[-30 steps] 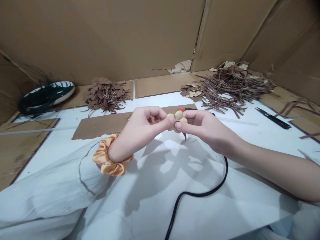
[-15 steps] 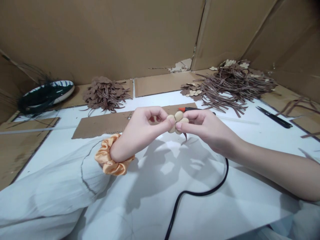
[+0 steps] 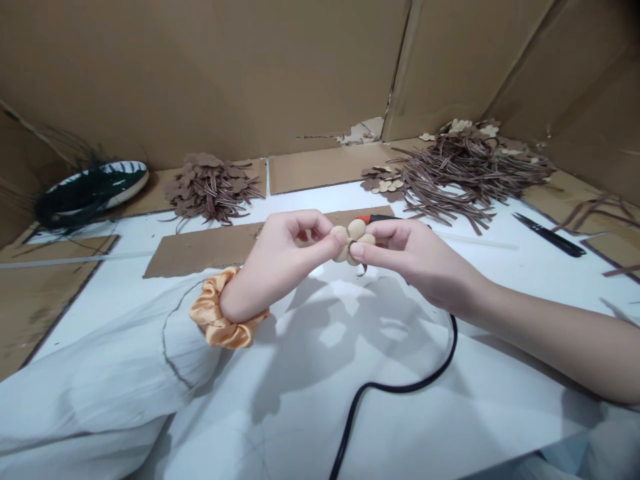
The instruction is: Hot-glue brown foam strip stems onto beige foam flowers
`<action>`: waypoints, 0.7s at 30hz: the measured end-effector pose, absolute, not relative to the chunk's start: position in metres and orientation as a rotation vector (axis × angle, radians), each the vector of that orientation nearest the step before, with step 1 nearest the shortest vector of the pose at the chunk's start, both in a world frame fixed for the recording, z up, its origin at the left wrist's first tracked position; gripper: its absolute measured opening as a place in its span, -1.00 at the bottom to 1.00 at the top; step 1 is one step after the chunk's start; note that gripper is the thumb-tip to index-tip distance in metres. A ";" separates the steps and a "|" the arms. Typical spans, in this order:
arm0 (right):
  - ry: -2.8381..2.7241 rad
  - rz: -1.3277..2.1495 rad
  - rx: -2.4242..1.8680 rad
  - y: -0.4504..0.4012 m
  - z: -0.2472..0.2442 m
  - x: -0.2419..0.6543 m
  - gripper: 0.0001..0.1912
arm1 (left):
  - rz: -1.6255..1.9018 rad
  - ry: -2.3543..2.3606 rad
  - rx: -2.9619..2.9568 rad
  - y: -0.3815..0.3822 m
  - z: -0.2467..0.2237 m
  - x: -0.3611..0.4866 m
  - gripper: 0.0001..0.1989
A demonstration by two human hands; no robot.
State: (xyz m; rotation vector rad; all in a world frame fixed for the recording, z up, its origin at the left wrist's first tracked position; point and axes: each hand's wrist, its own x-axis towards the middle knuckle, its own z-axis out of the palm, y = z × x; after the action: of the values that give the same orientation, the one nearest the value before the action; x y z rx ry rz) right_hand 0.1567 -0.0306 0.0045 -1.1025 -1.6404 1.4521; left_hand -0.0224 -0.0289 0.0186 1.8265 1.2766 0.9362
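Your left hand (image 3: 295, 257) and right hand (image 3: 415, 253) grip the tan flower (image 3: 354, 241) tightly between fingertips; assembling it looks like the step, and the next move seems to call for a steady pinch.

The left hand (image 3: 293, 247) and right hand (image 3: 400, 250) cover the center of the flower (image 3: 354, 240), so its middle cannot be seen. The right hand also hides most of a red-tipped tool (image 3: 375, 218). The cord (image 3: 393, 388) runs off the bottom edge, the right forearm (image 3: 565, 353) off the right edge. A black implement (image 3: 550, 235) is too small to identify.
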 end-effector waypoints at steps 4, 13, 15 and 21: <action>-1.625 1.509 -1.040 -0.029 0.004 0.157 -0.77 | 0.973 1.283 1.828 -0.028 0.019 -0.023 -0.74; -1.595 1.502 -1.091 -0.031 0.006 0.155 -0.86 | 0.975 1.311 1.910 -0.033 0.019 -0.020 -0.75; -1.591 1.500 -1.101 -0.031 0.006 0.154 -0.88 | 0.970 1.315 1.929 -0.033 0.018 -0.019 -0.75; -1.617 1.450 -1.096 -0.032 0.006 0.154 -0.91 | 0.950 1.365 2.004 -0.033 0.019 -0.018 -0.77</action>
State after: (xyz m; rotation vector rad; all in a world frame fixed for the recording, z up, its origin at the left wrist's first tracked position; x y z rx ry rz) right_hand 0.1540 -0.0321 0.0064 -1.0964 -1.6168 1.4501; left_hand -0.0183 -0.0329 0.0190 2.0039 1.3650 0.9500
